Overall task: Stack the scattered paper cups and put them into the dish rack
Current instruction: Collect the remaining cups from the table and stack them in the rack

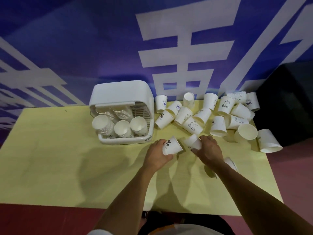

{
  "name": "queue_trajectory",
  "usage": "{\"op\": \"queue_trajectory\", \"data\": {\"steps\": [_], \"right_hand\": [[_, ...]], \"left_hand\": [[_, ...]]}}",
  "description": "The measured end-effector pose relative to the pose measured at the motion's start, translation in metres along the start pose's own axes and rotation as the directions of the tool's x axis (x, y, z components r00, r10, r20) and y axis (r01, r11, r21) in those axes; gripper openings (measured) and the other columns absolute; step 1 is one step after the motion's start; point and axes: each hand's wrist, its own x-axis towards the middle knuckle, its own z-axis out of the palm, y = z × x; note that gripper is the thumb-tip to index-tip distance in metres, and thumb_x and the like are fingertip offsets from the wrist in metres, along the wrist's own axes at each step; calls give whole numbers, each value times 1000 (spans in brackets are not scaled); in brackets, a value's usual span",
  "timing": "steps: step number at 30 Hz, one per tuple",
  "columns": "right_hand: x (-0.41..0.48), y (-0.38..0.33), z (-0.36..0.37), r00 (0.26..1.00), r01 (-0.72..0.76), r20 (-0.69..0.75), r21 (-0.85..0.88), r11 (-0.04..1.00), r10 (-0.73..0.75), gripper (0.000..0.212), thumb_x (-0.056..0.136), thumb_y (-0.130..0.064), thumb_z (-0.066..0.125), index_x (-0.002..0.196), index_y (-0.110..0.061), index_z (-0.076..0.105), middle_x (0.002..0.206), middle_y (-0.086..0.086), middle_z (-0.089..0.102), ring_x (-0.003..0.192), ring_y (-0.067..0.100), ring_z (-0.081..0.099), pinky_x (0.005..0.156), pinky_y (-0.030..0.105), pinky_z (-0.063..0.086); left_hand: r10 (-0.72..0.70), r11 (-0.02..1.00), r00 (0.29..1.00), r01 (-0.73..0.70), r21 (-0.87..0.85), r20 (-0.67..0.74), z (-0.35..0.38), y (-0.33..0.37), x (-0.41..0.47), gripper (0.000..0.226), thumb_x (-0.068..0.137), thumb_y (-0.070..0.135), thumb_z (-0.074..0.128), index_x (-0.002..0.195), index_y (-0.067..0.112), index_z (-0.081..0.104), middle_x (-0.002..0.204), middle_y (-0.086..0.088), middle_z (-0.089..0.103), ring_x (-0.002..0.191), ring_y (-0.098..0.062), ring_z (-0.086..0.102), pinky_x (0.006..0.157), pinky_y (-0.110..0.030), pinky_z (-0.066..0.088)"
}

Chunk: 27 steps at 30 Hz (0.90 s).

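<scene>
Within left hand [156, 154], gripped: percent-marked cup [171, 146]. Within right hand [209, 150], gripped: second cup [193, 141], just beside the first. Beyond left hand: dish rack [125, 141] with stacked cups [103, 124]. Beyond right hand: loose cups [203, 114]. Beneath: yellow table [67, 158]; behind, blue banner [84, 39].

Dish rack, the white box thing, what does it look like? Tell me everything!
The dish rack is a white, rounded plastic box with its hood-like lid raised at the back and a slotted grid inside. It stands upright on the yellow table, left of the scattered cups. In it lie stacks of white paper cups, mouths toward the camera, three in front and more behind. Its front is open.
</scene>
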Motion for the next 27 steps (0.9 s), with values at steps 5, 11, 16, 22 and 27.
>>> {"op": "queue_trajectory", "data": {"steps": [5,11,16,22,27], "right_hand": [[11,-57,-8,992,129,-31,121,984,-126,59,79,-35,76,127,-7,56,116,13,54,109,33,52,90,41,46],[21,-124,-7,975,219,-84,213,952,-206,62,75,-38,77,128,-12,57,114,7,61,107,27,55,90,38,47],[22,-169,0,953,304,-109,302,904,-284,59,73,-37,78,125,-19,58,111,-3,64,98,17,59,83,39,52],[22,-207,12,939,342,-138,311,886,-314,59,77,-30,79,129,-20,54,117,-5,64,103,11,59,78,27,45],[28,-220,19,944,329,-131,311,892,-302,58,79,-26,77,132,-19,53,121,-4,64,108,12,59,81,26,45]], "left_hand": [[11,1000,980,-17,-24,-197,-46,-17,-5,74,69,44,83,134,20,57,125,-1,50,120,-20,45,106,-35,39],[-48,997,934,26,-68,-354,-103,-40,-7,73,70,49,82,131,18,57,120,-3,56,113,-21,52,99,-37,45],[-126,987,886,65,-149,-446,-130,-65,-6,70,70,49,79,129,18,56,124,0,61,116,-22,52,100,-42,46],[-181,963,856,55,-263,-485,-144,-88,4,72,67,50,82,127,21,53,121,4,65,112,-20,58,94,-40,51],[-193,946,863,37,-322,-467,-148,-91,16,69,70,40,86,125,17,51,120,3,66,114,-18,60,93,-36,51]]}}
